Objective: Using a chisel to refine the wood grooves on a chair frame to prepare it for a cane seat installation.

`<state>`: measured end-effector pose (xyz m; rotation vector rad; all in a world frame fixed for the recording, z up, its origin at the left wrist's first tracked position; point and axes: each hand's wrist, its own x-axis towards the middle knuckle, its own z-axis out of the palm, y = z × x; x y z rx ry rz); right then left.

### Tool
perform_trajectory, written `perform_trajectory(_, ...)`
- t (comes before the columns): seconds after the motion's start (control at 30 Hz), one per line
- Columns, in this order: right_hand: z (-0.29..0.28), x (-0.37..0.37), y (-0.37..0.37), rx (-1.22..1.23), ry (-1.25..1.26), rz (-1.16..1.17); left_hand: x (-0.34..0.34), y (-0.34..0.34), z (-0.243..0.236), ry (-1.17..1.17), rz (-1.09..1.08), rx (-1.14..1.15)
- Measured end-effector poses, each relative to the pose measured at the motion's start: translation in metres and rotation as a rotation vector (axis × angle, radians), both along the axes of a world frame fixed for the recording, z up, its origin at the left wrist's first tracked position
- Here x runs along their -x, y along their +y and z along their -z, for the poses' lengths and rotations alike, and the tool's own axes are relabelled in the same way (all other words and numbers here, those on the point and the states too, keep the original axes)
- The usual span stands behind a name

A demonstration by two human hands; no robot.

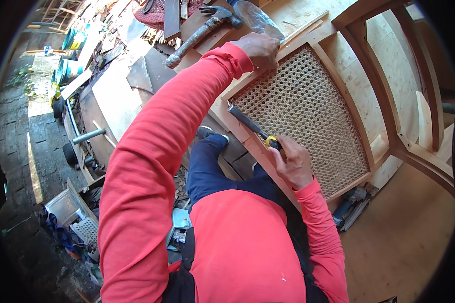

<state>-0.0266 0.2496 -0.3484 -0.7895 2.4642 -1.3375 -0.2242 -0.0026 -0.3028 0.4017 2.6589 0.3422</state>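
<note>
A wooden chair-like frame (350,112) lies in front of me with a panel of woven cane (301,108) set in it. My right hand (294,162) grips a chisel (253,122) by its yellow and black handle. The chisel's dark blade lies across the panel's near edge, its tip at the left corner of the frame. Stretched far ahead, my left hand (260,50) is curled closed at the upper left corner of the panel. Its fingertips are hidden, so I cannot see what is in them.
A worn claw hammer (199,36) and a clear plastic bag (258,19) lie beyond my left hand. A blue and grey power tool (350,206) sits below the frame at the right. Wood scraps, boards and a white crate (65,207) are on the left, with several buckets (68,69) farther off.
</note>
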Motion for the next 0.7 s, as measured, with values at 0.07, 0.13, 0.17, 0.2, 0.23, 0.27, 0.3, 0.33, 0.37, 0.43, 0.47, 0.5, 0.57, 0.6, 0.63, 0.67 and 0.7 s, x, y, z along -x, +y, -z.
perform_trajectory(0.07, -0.008, 0.002, -0.013, -0.207, 0.086, -0.028, 0.001, -0.002, 0.000, -0.005, 0.001, 0.014)
perform_trajectory(0.13, -0.006, 0.003, -0.030, -0.204, 0.143, -0.046, 0.002, 0.001, -0.009, -0.146, -0.026, 0.004)
perform_trajectory(0.17, -0.006, 0.003, -0.033, -0.195, 0.202, -0.072, 0.003, 0.002, -0.008, -0.159, -0.008, 0.007)
perform_trajectory(0.2, -0.007, 0.001, -0.036, -0.191, 0.204, -0.075, 0.002, 0.000, -0.003, -0.156, -0.012, 0.010)
perform_trajectory(0.23, -0.011, -0.001, -0.037, -0.179, 0.189, -0.047, 0.000, 0.000, 0.003, -0.065, -0.015, 0.010)
perform_trajectory(0.27, -0.015, -0.004, -0.037, -0.166, 0.173, -0.019, 0.000, -0.002, 0.008, 0.026, -0.019, 0.010)
perform_trajectory(0.3, -0.017, -0.006, -0.030, -0.149, 0.179, 0.008, -0.001, -0.001, 0.006, 0.026, -0.022, 0.010)
perform_trajectory(0.33, -0.017, -0.007, -0.025, -0.149, 0.180, 0.005, -0.001, -0.001, 0.005, 0.015, -0.018, 0.020)
perform_trajectory(0.37, -0.016, -0.007, -0.021, -0.170, 0.188, 0.024, -0.001, -0.001, 0.003, 0.004, -0.016, 0.031)
perform_trajectory(0.43, -0.013, -0.005, -0.013, -0.207, 0.184, 0.049, 0.000, 0.000, 0.000, -0.003, -0.007, 0.038)
perform_trajectory(0.47, -0.013, -0.004, -0.014, -0.207, 0.186, 0.049, -0.001, -0.002, -0.001, -0.014, -0.012, 0.013)
perform_trajectory(0.5, -0.012, -0.002, -0.015, -0.228, 0.161, 0.004, -0.002, -0.002, -0.003, -0.025, -0.015, -0.014)
perform_trajectory(0.57, -0.010, -0.003, -0.017, -0.248, 0.139, -0.041, -0.002, 0.001, -0.006, -0.036, -0.012, 0.019)
perform_trajectory(0.6, -0.011, -0.007, -0.017, -0.224, 0.062, -0.105, -0.003, 0.000, -0.008, -0.046, -0.019, 0.056)
perform_trajectory(0.63, -0.012, -0.011, -0.017, -0.201, -0.015, -0.171, -0.003, -0.002, -0.004, -0.042, -0.030, 0.060)
perform_trajectory(0.67, -0.014, -0.016, -0.014, -0.197, -0.009, -0.181, -0.004, -0.002, 0.002, -0.003, -0.001, 0.038)
perform_trajectory(0.7, -0.015, -0.020, -0.009, -0.125, -0.092, -0.154, -0.003, -0.004, 0.004, 0.041, 0.021, 0.022)
